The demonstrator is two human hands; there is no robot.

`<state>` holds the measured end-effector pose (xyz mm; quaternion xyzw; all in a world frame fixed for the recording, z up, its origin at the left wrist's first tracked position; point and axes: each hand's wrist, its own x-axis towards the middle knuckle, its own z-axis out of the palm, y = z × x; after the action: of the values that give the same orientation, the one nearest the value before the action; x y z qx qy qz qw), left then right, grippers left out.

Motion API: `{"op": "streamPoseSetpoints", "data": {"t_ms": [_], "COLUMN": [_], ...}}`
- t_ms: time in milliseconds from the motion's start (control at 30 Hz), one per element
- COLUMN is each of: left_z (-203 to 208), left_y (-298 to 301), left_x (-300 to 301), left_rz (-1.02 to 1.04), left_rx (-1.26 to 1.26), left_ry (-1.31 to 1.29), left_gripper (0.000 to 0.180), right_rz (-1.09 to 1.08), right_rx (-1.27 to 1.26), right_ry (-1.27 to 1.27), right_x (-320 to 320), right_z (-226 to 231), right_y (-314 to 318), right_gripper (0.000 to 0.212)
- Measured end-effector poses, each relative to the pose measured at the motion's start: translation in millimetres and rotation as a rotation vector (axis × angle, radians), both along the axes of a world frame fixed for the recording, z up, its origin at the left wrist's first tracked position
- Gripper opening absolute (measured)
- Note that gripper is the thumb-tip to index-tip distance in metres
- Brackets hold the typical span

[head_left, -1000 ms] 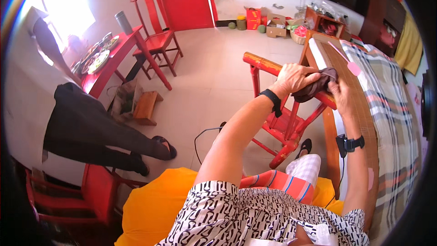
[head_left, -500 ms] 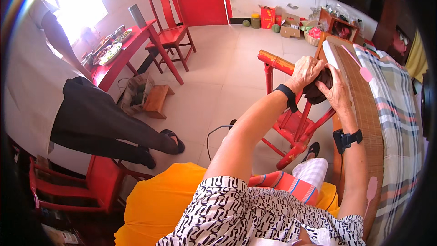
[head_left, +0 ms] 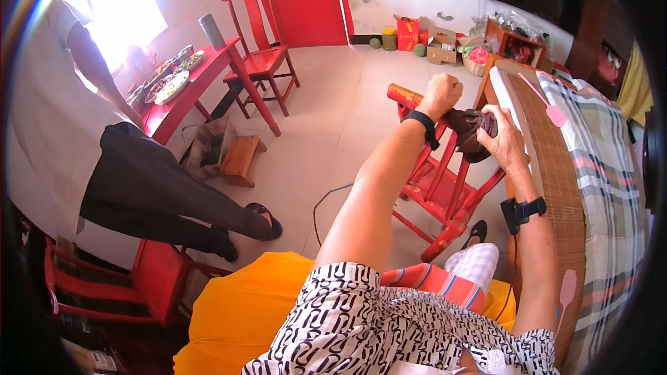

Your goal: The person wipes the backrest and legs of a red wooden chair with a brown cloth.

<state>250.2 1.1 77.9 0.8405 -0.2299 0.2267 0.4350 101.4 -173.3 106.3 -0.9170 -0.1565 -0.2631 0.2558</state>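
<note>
Above the red chair, my two hands are on a dark brown bundle of soft, gathered cloth. I cannot make out what kind of article it is. My left hand is closed in a fist over the upper left end of the bundle, where a strip of it runs out toward my fingers. My right hand grips the rounded, wrinkled mass from the right, thumb beneath and fingers over the top. Black bands circle both my wrists. The chair's worn red-and-yellow rail stands just left of my left hand.
On my right is a bed with a woven mat, a plaid blanket and pink fly swatters. A person stands at left by a red table with dishes. A wooden stool is on the floor.
My left hand has moved up and left, away from my right hand, drawing out part of the brown cloth. More of the bundle shows between them.
</note>
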Motion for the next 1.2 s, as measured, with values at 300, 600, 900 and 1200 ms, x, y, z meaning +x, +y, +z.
{"op": "streamPoseSetpoints", "data": {"t_ms": [300,600,900,1200], "left_z": [-1,-4,3,7], "left_y": [-9,15,14,15], "left_x": [-2,5,2,-11], "left_rz": [0.245,0.064,0.049,0.028], "left_rx": [0.052,-0.068,0.025,0.103], "left_ry": [-0.180,-0.022,-0.075,0.045], "left_gripper": [0.030,0.035,0.038,0.038], "right_rz": [0.027,0.037,0.105,0.112], "right_rx": [0.046,-0.030,0.118,0.301], "right_ry": [-0.091,-0.066,-0.159,-0.199], "right_x": [8,-24,-41,-37], "right_z": [-10,-2,-13,-28], "right_y": [-10,-15,-57,-54], "right_gripper": [0.038,0.044,0.044,0.044]}}
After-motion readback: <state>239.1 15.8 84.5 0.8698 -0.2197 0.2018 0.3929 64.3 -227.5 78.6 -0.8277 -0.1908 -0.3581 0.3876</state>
